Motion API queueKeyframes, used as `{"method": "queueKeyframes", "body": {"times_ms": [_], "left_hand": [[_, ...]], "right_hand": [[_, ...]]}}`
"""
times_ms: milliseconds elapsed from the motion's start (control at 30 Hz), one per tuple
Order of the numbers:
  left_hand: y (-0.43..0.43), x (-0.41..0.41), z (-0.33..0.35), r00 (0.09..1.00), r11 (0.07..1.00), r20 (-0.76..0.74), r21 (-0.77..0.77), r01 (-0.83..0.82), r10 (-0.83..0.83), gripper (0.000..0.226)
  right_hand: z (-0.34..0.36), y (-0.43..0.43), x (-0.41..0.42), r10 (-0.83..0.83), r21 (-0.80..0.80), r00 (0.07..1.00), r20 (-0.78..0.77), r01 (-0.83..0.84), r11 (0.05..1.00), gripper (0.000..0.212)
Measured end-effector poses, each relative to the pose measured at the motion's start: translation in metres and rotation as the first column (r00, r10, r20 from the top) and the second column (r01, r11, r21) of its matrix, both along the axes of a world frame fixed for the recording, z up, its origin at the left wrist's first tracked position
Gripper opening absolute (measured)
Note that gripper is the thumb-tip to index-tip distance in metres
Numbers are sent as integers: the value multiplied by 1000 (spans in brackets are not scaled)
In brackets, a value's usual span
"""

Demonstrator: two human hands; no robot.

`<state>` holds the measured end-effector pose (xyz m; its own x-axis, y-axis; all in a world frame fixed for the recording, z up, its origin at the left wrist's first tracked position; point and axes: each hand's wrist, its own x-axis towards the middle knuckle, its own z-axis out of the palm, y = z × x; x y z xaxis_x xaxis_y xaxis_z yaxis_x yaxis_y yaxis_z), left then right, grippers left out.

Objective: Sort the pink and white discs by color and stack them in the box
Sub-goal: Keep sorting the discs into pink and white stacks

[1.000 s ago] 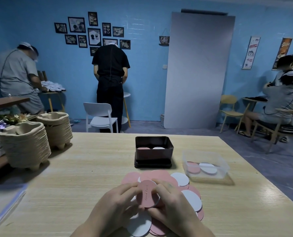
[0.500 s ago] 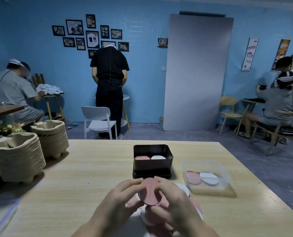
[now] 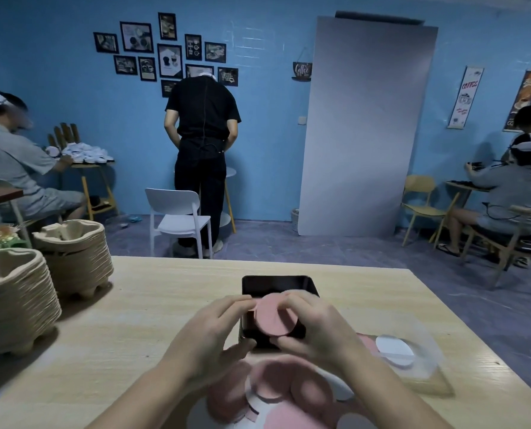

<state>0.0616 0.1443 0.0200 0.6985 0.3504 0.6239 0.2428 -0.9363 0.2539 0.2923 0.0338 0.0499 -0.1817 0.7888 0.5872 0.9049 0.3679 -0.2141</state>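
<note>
Disc [image 3: 273,317] now over box [image 3: 276,284], between hands [image 3: 210,339] [image 3: 318,331]

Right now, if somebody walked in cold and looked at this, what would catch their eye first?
First the pink disc at centre, gripped by the right hand with the left hand touching its edge, right over the black box. Next comes the loose pile of pink and white discs on the table near the bottom edge. Tall stacks of pulp trays stand at the left.
</note>
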Motion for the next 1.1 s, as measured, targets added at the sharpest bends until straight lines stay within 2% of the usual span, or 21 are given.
{"method": "queueKeyframes", "body": {"times_ms": [67,167,233,367,633,733,867,1033,1100], "left_hand": [[12,-4,-1,997,998,-57,35,-59,61,51],[20,-10,-9,990,998,-132,-22,-56,53,54],[21,-12,-14,991,997,-128,-63,-38,29,54],[21,-10,-14,991,998,-133,-50,-31,24,54],[26,-7,-8,988,998,-147,-46,-44,37,47],[24,-6,-8,988,997,-150,-65,-44,33,47],[20,-7,-7,986,995,-156,-78,-65,52,48],[17,-7,-3,982,992,-172,-86,-91,75,46],[17,-6,-2,982,992,-176,-88,-88,72,46]], "right_hand": [[7,12,11,-36,12,999,-15,36,999,39],[14,31,21,-85,4,996,-40,85,996,36],[18,46,21,-93,-58,994,-57,89,994,36],[17,77,21,-153,-259,981,-121,118,959,39],[9,103,28,-168,-426,986,-24,142,893,48],[8,105,27,-127,-441,992,-23,104,892,42],[5,104,30,-127,-427,992,-26,104,898,45],[4,90,26,-165,-199,984,69,176,964,21],[7,81,24,-218,-242,969,116,240,940,32]]}}
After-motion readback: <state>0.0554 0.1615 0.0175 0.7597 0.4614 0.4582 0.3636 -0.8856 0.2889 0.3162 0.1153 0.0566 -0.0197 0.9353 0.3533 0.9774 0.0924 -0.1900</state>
